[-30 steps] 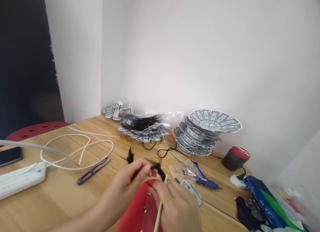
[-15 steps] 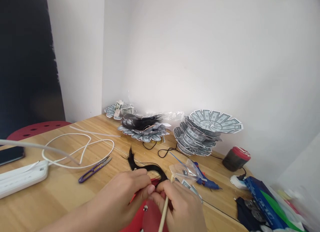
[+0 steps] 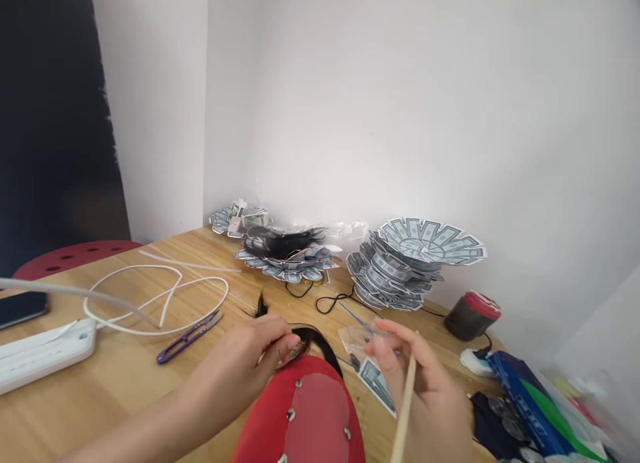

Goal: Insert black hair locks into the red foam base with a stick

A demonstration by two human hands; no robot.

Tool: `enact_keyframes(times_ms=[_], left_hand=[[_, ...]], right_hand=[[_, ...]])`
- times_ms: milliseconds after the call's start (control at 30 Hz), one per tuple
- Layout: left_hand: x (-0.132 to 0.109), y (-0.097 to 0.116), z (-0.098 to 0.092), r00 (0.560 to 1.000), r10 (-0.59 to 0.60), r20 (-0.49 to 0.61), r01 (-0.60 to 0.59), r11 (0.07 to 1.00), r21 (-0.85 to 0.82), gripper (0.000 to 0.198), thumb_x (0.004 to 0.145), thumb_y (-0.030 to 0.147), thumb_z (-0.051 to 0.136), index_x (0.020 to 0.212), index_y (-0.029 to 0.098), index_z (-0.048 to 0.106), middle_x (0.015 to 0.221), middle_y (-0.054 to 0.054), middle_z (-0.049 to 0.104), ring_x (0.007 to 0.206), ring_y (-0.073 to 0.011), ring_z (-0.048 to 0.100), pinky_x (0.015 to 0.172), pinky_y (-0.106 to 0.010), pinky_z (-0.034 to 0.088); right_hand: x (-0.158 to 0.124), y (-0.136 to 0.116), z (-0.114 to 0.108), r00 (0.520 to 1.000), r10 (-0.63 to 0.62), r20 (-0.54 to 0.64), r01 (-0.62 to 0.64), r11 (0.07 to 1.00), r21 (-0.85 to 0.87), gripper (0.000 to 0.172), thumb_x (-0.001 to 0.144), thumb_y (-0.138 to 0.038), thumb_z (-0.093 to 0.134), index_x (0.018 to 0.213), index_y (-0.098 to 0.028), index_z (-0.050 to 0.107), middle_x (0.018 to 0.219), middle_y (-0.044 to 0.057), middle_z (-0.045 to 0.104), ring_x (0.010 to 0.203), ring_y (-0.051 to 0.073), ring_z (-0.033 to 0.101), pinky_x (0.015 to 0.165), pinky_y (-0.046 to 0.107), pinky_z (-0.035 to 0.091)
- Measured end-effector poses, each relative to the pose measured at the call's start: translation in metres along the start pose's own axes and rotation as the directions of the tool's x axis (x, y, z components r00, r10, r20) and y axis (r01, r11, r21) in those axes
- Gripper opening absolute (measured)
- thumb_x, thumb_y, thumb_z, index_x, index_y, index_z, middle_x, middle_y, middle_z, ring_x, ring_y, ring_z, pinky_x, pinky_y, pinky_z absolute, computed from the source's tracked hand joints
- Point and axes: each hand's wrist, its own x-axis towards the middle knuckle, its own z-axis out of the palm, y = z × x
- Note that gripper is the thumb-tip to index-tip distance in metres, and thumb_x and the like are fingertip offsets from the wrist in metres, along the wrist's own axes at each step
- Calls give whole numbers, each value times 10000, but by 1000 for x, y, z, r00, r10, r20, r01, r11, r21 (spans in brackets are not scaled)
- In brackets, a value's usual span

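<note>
My left hand [image 3: 253, 360] is closed in a pinch on a strand of black hair [image 3: 330, 350], at the top of a rounded red piece [image 3: 267, 410]. The hair's tufted end sticks up behind my left hand, and its other end curves down behind the red piece. Small silver studs dot the red surface around a paler panel [image 3: 320, 406]. To the right and apart from it, my right hand [image 3: 425, 376] is raised, with thumb and index finger close together. A thin pale wooden stick [image 3: 405, 410] is held in that hand, pointing down toward me.
Purple thread snips [image 3: 187, 340], a looped white cable [image 3: 150, 330], a white power strip [image 3: 45, 356] and a phone [image 3: 23, 308] lie left. Fanned banknote-print paper stacks [image 3: 400, 263] stand by the wall. A red-lidded jar [image 3: 473, 316] and blue packet [image 3: 530, 403] sit right.
My right hand has lifted away from the red piece and moved right with the stick, uncovering more of the red surface. My left hand stays nearly in place, pinching the hair.
</note>
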Motion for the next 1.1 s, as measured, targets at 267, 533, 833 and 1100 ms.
enact_keyframes(times_ms=[267, 533, 833, 1100], left_hand=[[-2, 8, 1, 991, 36, 126, -17, 989, -149, 318, 953, 365, 362, 722, 205, 511, 762, -26, 606, 707, -191, 542, 666, -280, 365], [8, -2, -15, 977, -71, 199, 146, 908, -393, 511, 866, 648, 511, 611, 208, 462, 599, 59, 362, 583, -130, 300, 535, -248, 235], [13, -11, -28, 950, -197, 243, 307, 738, -601, 545, 832, 750, 512, 693, 240, 379, 579, 115, 167, 515, -115, 54, 426, -244, 97], [22, -20, -33, 978, -205, -37, 171, 891, -422, 473, 903, 665, 397, 683, 247, 402, 571, 93, 208, 511, -134, 156, 456, -251, 181]], right_hand=[[-28, 7, 43, 806, -314, 502, 404, 912, -77, 554, 865, -109, 656, 1396, -252, 589, 1246, 54, 757, 1081, 251, 736, 880, 314, 580], [0, -6, 13, 764, 37, 644, -113, 991, 77, 325, 957, -406, 555, 694, -227, 619, 663, -23, 634, 657, 158, 594, 634, 237, 417], [15, 18, 1, 775, 243, 584, -415, 892, 181, 616, 746, -804, 659, 702, -191, 621, 543, -30, 571, 506, 88, 377, 525, 216, 271], [25, 27, -4, 904, 285, 320, -312, 949, 34, 452, 787, -665, 688, 866, -222, 727, 916, 68, 777, 698, 195, 628, 621, 283, 428]])
